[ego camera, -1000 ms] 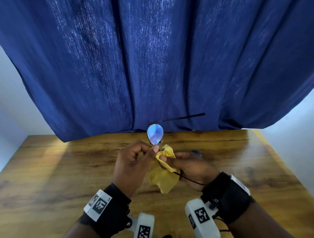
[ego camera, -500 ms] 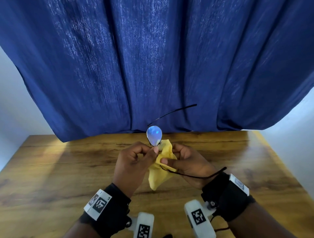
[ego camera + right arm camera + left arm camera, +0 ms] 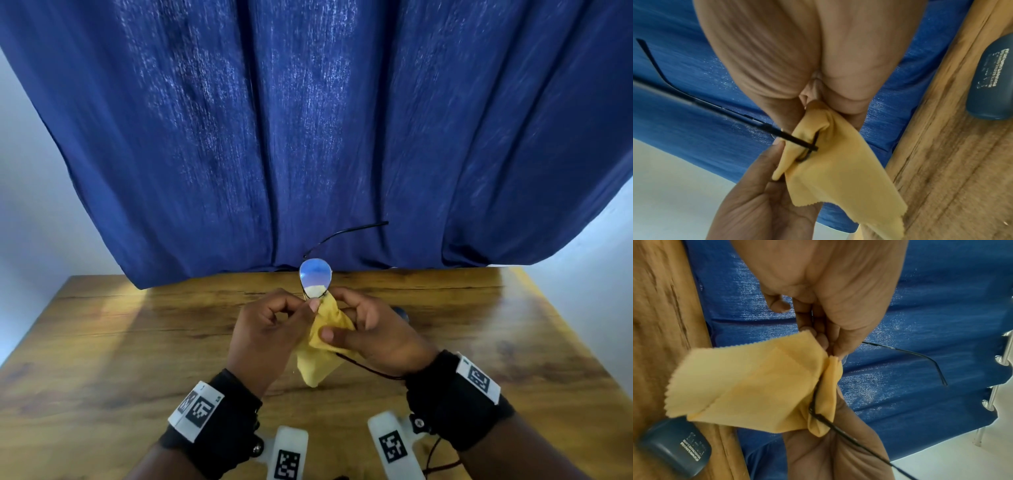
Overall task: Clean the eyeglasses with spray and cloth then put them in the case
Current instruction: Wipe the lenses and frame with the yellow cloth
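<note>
I hold thin black-framed eyeglasses (image 3: 315,277) upright above the wooden table (image 3: 130,346). One bluish lens stands clear above my hands, its temple (image 3: 346,231) pointing up and right. My left hand (image 3: 309,303) pinches the frame just under that lens. My right hand (image 3: 334,315) grips a yellow cloth (image 3: 317,363) folded round the lower lens, which is hidden. The right wrist view shows the cloth (image 3: 828,170) wrapped over the frame hinge. The dark blue case (image 3: 674,449) lies on the table, mostly behind my right hand in the head view. No spray bottle is in view.
A dark blue curtain (image 3: 308,137) hangs down to the table's far edge. White walls flank it on both sides. The case (image 3: 990,81) lies to the right of the hands.
The glasses have turned slightly, so the free lens faces me more and its temple has shifted. My right thumb has slid along the cloth over the covered lens. The left hand keeps its pinch.
</note>
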Motion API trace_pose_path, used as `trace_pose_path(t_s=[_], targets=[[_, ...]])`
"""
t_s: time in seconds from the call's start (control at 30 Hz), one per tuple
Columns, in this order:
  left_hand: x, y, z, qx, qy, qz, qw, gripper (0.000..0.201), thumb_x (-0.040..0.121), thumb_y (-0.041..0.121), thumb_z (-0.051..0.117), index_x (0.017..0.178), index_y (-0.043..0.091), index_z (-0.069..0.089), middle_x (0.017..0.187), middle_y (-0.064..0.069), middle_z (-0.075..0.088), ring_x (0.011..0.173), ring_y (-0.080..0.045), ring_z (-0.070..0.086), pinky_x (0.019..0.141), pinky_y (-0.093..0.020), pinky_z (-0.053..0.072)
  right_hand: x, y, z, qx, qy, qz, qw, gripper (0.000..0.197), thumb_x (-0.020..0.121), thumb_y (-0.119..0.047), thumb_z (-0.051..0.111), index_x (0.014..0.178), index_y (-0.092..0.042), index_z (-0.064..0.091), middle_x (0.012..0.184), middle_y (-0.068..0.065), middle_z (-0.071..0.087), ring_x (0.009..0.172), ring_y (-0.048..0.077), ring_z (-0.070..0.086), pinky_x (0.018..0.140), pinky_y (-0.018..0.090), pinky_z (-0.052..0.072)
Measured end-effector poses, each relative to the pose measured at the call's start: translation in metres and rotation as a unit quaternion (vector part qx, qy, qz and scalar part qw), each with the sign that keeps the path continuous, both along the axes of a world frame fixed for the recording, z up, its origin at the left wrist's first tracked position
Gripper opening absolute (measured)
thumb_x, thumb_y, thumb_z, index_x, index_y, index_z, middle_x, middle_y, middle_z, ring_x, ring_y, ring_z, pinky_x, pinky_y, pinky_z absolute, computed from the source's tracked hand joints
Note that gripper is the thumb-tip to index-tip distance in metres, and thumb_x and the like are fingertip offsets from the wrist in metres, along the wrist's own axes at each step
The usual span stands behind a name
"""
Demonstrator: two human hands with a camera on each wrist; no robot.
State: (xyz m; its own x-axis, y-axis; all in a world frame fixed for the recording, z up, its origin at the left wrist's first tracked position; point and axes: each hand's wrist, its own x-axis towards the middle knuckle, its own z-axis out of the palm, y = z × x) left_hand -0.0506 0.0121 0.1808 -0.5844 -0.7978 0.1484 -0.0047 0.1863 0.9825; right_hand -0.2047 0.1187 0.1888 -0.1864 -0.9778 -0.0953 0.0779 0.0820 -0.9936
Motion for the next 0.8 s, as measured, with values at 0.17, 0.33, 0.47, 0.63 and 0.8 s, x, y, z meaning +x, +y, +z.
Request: trace_pose_path(t_s=[0.17, 0.33, 0.47, 0.63, 0.8], targets=[[0.010, -0.009, 0.000, -0.013, -0.009, -0.010, 1.000, 0.019, 0.090, 0.025, 0.077, 0.074, 0.014, 0.077, 0.075, 0.001, 0.074, 0.067, -0.006, 0.061, 0.062, -0.018, 0.047, 0.018, -0.009, 0.005, 0.022, 0.047, -0.045, 0.998, 0.044, 0.085, -0.006, 0.080, 0.125, -0.015, 0.065, 0.108, 0.013, 0.077, 0.102, 0.029, 0.074, 0.089, 0.036, 0.060], [0.018, -0.023, -0.005, 0.013, -0.018, -0.011, 1.000, 0.020, 0.091, 0.023, 0.075, 0.074, 0.013, 0.077, 0.076, 0.000, 0.074, 0.071, -0.009, 0.065, 0.068, -0.025, 0.051, 0.031, -0.022, -0.002, -0.011, 0.078, -0.086, 0.993, 0.020, 0.100, -0.018, 0.063, 0.117, -0.015, 0.074, 0.105, -0.002, 0.079, 0.097, 0.010, 0.072, 0.085, 0.025, 0.055], [0.019, -0.027, -0.002, 0.016, -0.020, 0.001, 1.000, 0.021, 0.092, 0.027, 0.075, 0.075, 0.014, 0.077, 0.079, -0.003, 0.076, 0.073, -0.023, 0.069, 0.065, -0.028, 0.054, 0.031, -0.023, -0.002, -0.004, 0.048, -0.041, 0.998, 0.038, 0.096, -0.001, 0.065, 0.131, -0.016, 0.062, 0.112, 0.003, 0.076, 0.100, 0.012, 0.072, 0.085, 0.024, 0.055], [0.010, -0.025, 0.000, 0.000, -0.021, -0.004, 1.000, 0.019, 0.092, 0.028, 0.075, 0.078, 0.015, 0.079, 0.081, -0.003, 0.078, 0.077, -0.020, 0.073, 0.069, -0.028, 0.057, 0.019, -0.019, -0.002, 0.010, 0.043, -0.019, 0.999, 0.054, 0.084, -0.001, 0.079, 0.131, -0.021, 0.061, 0.113, 0.014, 0.076, 0.107, 0.034, 0.072, 0.095, 0.046, 0.058], [-0.005, -0.006, 0.000, -0.012, -0.021, 0.004, 1.000, 0.022, 0.090, 0.028, 0.076, 0.073, 0.015, 0.077, 0.072, -0.003, 0.075, 0.074, -0.020, 0.069, 0.070, -0.033, 0.053, 0.009, -0.013, 0.003, 0.001, 0.080, -0.045, 0.996, 0.031, 0.088, -0.014, 0.079, 0.118, -0.017, 0.070, 0.100, 0.007, 0.078, 0.085, 0.014, 0.072, 0.077, 0.029, 0.055]])
